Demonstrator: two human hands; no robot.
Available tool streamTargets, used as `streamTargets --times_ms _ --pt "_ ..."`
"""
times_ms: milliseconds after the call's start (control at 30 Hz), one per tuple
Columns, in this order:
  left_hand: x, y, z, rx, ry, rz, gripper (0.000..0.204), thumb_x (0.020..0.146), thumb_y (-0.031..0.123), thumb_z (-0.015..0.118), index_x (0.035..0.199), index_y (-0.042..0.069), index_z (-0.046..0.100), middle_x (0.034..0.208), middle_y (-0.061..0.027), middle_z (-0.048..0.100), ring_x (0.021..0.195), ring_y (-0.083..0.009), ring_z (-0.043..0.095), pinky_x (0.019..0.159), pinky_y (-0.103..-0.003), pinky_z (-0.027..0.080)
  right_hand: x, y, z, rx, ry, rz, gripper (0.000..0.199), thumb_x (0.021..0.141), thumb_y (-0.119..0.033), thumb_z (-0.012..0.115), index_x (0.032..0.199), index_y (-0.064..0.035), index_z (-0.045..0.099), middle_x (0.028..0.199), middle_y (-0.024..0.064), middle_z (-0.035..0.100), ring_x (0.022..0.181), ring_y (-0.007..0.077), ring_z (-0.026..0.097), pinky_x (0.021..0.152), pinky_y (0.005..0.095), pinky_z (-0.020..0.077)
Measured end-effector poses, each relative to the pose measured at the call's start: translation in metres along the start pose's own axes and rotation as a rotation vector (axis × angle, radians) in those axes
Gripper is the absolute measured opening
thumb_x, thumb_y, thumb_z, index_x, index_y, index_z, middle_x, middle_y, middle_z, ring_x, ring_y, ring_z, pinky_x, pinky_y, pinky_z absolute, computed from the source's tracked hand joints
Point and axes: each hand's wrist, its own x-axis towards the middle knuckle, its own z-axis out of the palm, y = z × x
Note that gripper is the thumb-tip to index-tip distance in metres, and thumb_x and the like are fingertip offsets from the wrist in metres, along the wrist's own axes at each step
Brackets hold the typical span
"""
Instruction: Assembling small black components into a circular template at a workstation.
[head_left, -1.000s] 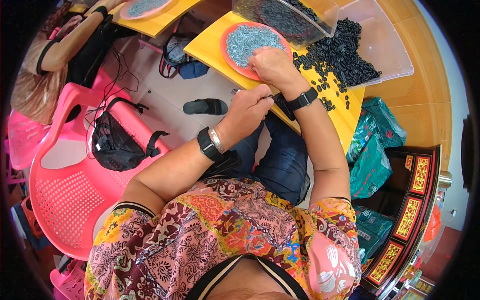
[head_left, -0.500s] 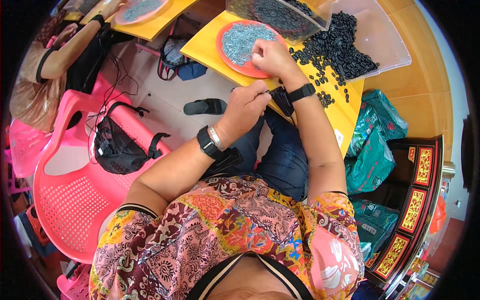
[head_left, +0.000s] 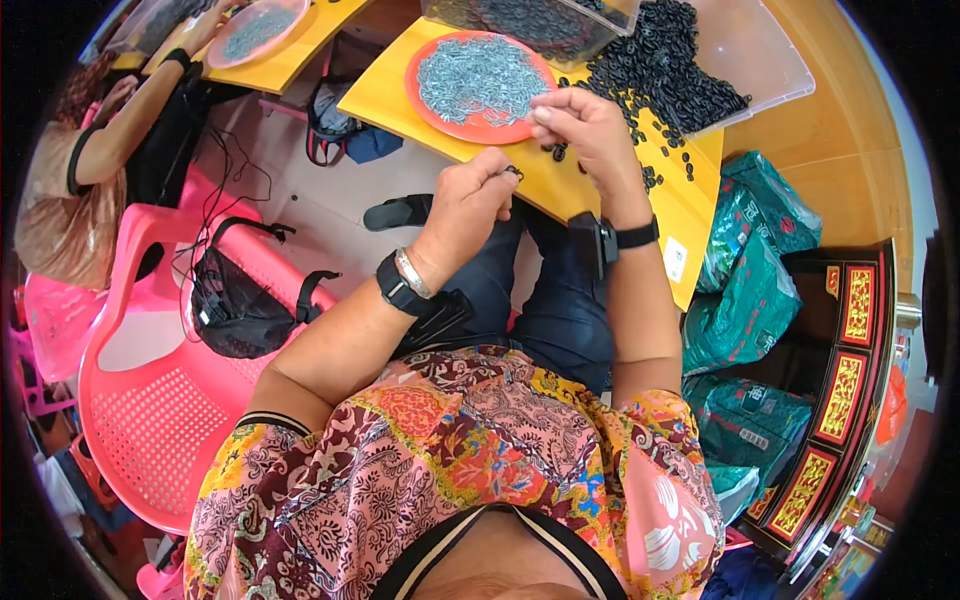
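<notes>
My left hand [head_left: 467,205] is closed at the near edge of the yellow table, pinching a small black oval piece [head_left: 514,173] between thumb and forefinger. Just right of it, my right hand [head_left: 592,138] hovers by the right rim of an orange-red plate [head_left: 432,118]. Its thumb and forefinger are pressed together; whatever they hold is too small to name. A heap of small silver screws [head_left: 478,78] lies on the plate. More black oval pieces [head_left: 640,85] are spread on the table and spill from a tipped clear plastic bin [head_left: 775,75].
A second clear bin [head_left: 540,28] of black pieces stands behind the plate. Green bags [head_left: 750,310] and a dark carved cabinet [head_left: 840,390] are at the right. On the left are a pink chair [head_left: 165,400] with a black bag and another person [head_left: 85,180] at a table.
My right hand has moved off the screw heap to the plate's right rim and turned, its fingertips now showing. My left hand has risen slightly, and its black piece has come into view.
</notes>
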Motion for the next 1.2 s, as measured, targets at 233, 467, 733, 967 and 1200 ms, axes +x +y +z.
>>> streamTargets --times_ms 233,467,733,967,1200 --pt "0.0 0.001 -0.002 0.105 -0.026 0.014 0.017 0.088 0.016 0.047 0.078 0.004 0.053 0.062 -0.0007 0.053 0.054 -0.008 0.05 0.051 -0.021 0.039 -0.049 -0.004 0.008 0.11 0.038 0.043 0.015 0.088 -0.012 0.059 0.094 0.0008 0.064 0.08 0.0037 0.065 0.068 0.0069 0.057 0.062 0.0201 0.0466" --pt "0.0 0.002 0.001 0.185 -0.024 0.133 0.015 0.085 0.012 0.05 0.076 -0.001 0.052 0.055 -0.0066 0.052 0.049 -0.013 0.053 0.048 -0.028 0.041 -0.059 -0.007 0.02 0.001 -0.02 0.004 0.014 0.088 -0.012 0.059 0.092 0.0011 0.065 0.076 0.0013 0.063 0.065 0.0054 0.054 0.06 0.0189 0.045" --pt "0.002 -0.004 -0.001 0.252 -0.034 0.191 0.015 0.085 0.013 0.051 0.078 -0.001 0.052 0.055 -0.011 0.052 0.049 -0.0192 0.056 0.049 -0.031 0.043 -0.059 -0.008 0.02 0.027 -0.064 0.016 0.014 0.088 -0.013 0.06 0.089 0.0009 0.065 0.072 -0.001 0.06 0.063 0.0044 0.052 0.059 0.0186 0.044" --pt "0.003 -0.006 -0.002 0.269 -0.033 0.2 0.015 0.085 0.013 0.051 0.079 -0.001 0.052 0.056 -0.0115 0.053 0.05 -0.0196 0.056 0.049 -0.031 0.043 -0.059 -0.012 0.022 -0.044 -0.085 -0.001 0.014 0.088 -0.013 0.06 0.088 0.0009 0.065 0.072 -0.0013 0.06 0.063 0.0039 0.052 0.058 0.0184 0.0434" --pt "-0.001 -0.005 0.003 0.219 -0.029 0.196 0.015 0.086 0.011 0.05 0.077 -0.001 0.051 0.055 -0.0097 0.052 0.048 -0.0179 0.054 0.047 -0.03 0.042 -0.063 -0.007 0.029 -0.153 -0.011 -0.032 0.012 0.086 -0.011 0.061 0.085 0.0013 0.064 0.072 -0.0004 0.061 0.063 0.0038 0.051 0.057 0.0191 0.0431"
